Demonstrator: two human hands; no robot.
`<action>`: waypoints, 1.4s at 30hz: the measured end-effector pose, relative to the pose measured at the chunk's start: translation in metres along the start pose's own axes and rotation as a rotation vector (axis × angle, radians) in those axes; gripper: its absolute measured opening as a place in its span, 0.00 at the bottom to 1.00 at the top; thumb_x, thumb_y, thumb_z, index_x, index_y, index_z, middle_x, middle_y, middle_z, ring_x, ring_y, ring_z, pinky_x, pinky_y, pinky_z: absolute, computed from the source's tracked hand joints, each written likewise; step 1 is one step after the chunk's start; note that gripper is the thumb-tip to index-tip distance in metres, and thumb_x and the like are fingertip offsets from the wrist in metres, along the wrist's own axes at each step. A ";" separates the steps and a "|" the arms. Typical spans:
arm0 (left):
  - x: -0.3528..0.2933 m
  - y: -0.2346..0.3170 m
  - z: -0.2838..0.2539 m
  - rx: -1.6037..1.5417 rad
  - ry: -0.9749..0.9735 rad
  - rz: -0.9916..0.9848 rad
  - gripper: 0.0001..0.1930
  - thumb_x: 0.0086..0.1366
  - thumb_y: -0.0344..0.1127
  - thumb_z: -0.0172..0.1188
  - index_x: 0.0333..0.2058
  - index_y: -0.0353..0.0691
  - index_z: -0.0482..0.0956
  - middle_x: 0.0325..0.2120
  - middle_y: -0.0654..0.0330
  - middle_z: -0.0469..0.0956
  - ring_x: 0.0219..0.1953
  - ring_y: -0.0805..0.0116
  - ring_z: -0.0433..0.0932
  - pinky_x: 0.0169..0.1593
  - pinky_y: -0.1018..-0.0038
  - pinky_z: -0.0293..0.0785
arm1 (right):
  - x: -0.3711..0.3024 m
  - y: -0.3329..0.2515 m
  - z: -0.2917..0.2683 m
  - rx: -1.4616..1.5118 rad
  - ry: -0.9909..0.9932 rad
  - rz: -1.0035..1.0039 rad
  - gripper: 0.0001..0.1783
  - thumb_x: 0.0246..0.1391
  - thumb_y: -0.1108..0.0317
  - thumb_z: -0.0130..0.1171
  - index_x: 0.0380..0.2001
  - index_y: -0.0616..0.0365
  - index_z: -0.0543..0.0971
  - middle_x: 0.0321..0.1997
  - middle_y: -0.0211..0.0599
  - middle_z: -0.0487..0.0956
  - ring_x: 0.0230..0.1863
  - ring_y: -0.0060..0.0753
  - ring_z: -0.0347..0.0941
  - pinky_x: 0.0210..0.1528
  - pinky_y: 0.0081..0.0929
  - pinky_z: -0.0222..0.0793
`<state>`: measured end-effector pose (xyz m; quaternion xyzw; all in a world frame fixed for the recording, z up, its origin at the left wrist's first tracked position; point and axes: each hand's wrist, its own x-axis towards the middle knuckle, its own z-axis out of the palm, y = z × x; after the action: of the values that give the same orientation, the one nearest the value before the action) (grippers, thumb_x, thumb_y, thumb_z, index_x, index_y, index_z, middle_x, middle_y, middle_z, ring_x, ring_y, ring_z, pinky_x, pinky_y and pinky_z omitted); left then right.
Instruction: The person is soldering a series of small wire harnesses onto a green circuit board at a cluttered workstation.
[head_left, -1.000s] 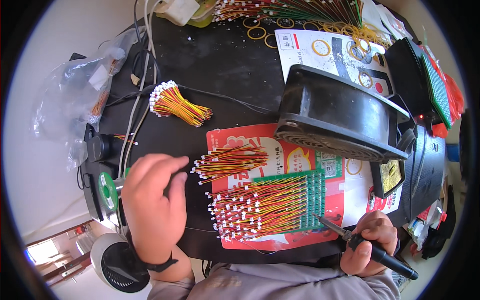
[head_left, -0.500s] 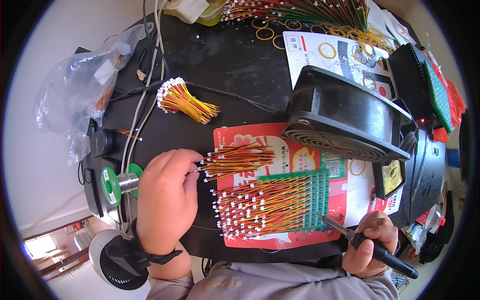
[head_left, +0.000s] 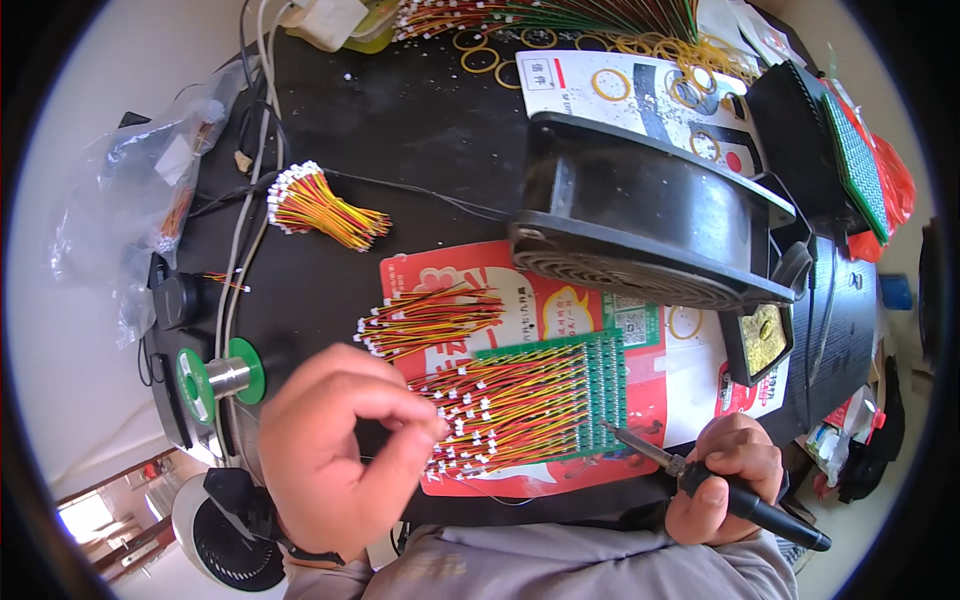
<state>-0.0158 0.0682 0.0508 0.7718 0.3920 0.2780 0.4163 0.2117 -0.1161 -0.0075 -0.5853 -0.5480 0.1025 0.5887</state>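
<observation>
While wires (head_left: 535, 400) trail left, red and yellow, white-tipped, green circuit board (head_left: 611, 385)

Soft, fairly even light brightens the scene, while the window (head_left: 88, 518) at lower left glares nearly white. The fan (head_left: 640, 215) carries a pale sheen. The left hand (head_left: 335, 455) looks slightly blurred. Desk (head_left: 430, 125) edges bow within black vignetting.

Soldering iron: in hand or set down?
In hand: the right hand grips the soldering iron, its tip at the green circuit board.
</observation>
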 end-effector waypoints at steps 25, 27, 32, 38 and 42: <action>-0.024 -0.006 0.063 0.081 -0.119 0.473 0.15 0.45 0.17 0.67 0.34 0.36 0.85 0.25 0.60 0.79 0.21 0.67 0.77 0.23 0.75 0.73 | 0.000 -0.001 0.010 0.018 0.108 -0.003 0.16 0.48 0.66 0.68 0.29 0.64 0.72 0.15 0.31 0.69 0.12 0.25 0.63 0.12 0.24 0.59; -0.026 -0.006 0.062 0.178 -0.212 0.519 0.14 0.45 0.19 0.67 0.35 0.35 0.85 0.25 0.60 0.78 0.22 0.67 0.77 0.24 0.74 0.73 | 0.000 -0.001 0.011 0.015 0.113 0.002 0.16 0.48 0.65 0.68 0.29 0.64 0.72 0.14 0.31 0.69 0.12 0.25 0.64 0.12 0.23 0.59; -0.026 -0.005 0.068 0.242 -0.204 0.500 0.14 0.46 0.20 0.66 0.35 0.32 0.85 0.26 0.59 0.77 0.25 0.64 0.77 0.28 0.72 0.73 | 0.001 -0.003 0.013 0.003 0.110 0.022 0.17 0.48 0.64 0.68 0.28 0.63 0.72 0.14 0.31 0.70 0.12 0.25 0.64 0.12 0.24 0.59; -0.031 -0.011 0.071 0.262 -0.184 0.501 0.14 0.45 0.19 0.65 0.35 0.30 0.84 0.27 0.57 0.77 0.24 0.63 0.76 0.27 0.71 0.73 | 0.003 -0.007 0.016 -0.097 0.076 0.079 0.19 0.55 0.55 0.61 0.28 0.59 0.68 0.13 0.29 0.65 0.13 0.22 0.62 0.15 0.20 0.54; -0.032 -0.011 0.072 0.278 -0.185 0.497 0.14 0.44 0.19 0.64 0.34 0.29 0.83 0.26 0.57 0.77 0.24 0.62 0.76 0.26 0.71 0.72 | 0.001 -0.007 0.016 -0.086 0.078 0.083 0.18 0.55 0.55 0.61 0.28 0.58 0.69 0.13 0.28 0.65 0.13 0.22 0.62 0.15 0.20 0.54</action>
<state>0.0176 0.0145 0.0023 0.9159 0.1857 0.2434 0.2598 0.1964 -0.1077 -0.0057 -0.6359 -0.5038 0.0804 0.5791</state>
